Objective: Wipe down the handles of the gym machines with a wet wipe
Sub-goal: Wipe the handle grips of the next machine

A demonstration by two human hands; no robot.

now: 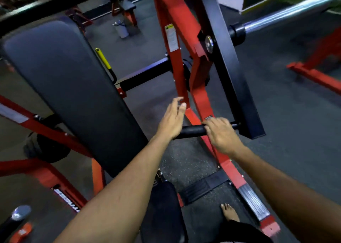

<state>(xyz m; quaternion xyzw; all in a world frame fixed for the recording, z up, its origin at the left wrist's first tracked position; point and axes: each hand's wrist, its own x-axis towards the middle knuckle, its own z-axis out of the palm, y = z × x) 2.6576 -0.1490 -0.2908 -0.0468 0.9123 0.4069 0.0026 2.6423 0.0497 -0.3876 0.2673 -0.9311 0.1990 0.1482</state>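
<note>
wiping one black handle, the rest of the gym unknown

the red machine frame (198,95) fills the centre, with its black back pad (70,87) at nine o'clock and a chrome weight sleeve (287,13) at two o'clock. the black lever arm (230,73) runs down to the handle (193,130), just below centre. the right hand (222,134) wraps over the handle's outer end, fingers curled round it (a pale scrap at the fingertips may be the wipe; too blurred to confirm). the left hand (172,120) hovers at the handle's inner end, fingers straight and loosely spread, holding nothing. judging by this, one handle is mid-wipe; other machines, far back at twelve o'clock, look yet to do.
</note>
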